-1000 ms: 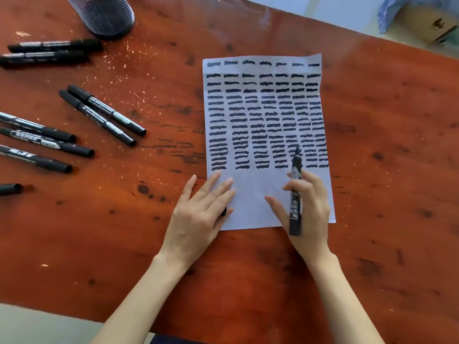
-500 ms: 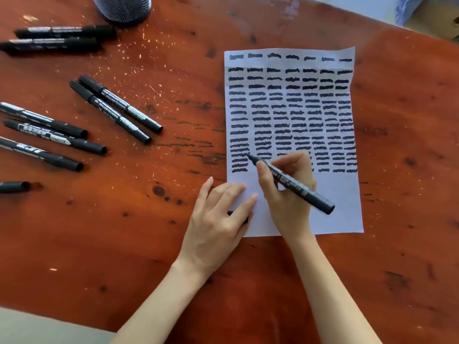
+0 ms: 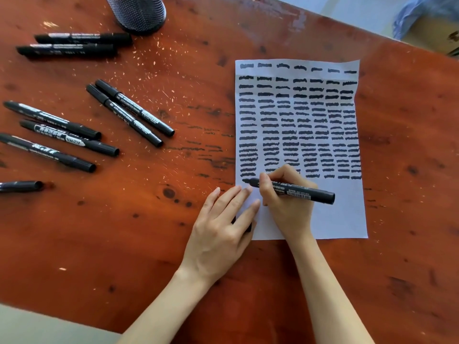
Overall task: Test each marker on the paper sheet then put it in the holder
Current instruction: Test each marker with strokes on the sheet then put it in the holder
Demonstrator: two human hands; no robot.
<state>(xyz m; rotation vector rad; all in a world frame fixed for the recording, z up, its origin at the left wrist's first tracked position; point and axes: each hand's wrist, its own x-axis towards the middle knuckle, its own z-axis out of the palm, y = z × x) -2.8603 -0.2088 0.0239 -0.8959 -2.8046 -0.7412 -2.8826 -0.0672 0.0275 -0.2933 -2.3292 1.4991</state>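
The right hand [image 3: 288, 202], gripping the marker [image 3: 293, 190], has swung its tip down-left to start a new row on the paper [image 3: 335, 219] — left hand [image 3: 223, 232] lies flat, pinning the sheet.

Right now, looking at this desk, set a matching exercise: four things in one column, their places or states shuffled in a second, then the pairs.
Things
1. mesh holder
2. paper sheet
3. marker in the right hand
4. left hand

Places or states
A. tip touching the sheet
B. far edge of the table
C. resting flat on the sheet's near left corner
D. covered with black dashes

Pairs: 1-B, 2-D, 3-A, 4-C
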